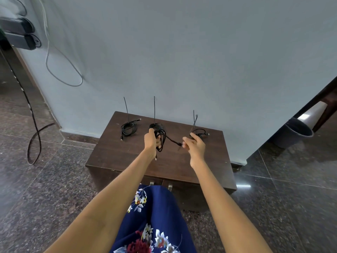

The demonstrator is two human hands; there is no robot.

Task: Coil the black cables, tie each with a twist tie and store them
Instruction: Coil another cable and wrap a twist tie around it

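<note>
Three black cables lie on a dark wooden cabinet (pixel 116 157). My left hand (pixel 151 138) grips the loops of the middle cable (pixel 162 137), lifted a little off the top. My right hand (pixel 194 145) pinches that cable's free end near its plug. A coiled left cable (pixel 128 128) rests at the back left, and a right cable (pixel 200 133) sits partly hidden behind my right hand. Three thin black ties stand against the wall: left tie (pixel 125 108), middle tie (pixel 154 108), right tie (pixel 194 118).
The cabinet stands against a pale wall (pixel 182 52), with two metal door handles (pixel 160 185) at its front. A dark bin (pixel 293 132) sits on the floor to the right. A thick black cord (pixel 33 136) loops over the floor at the left.
</note>
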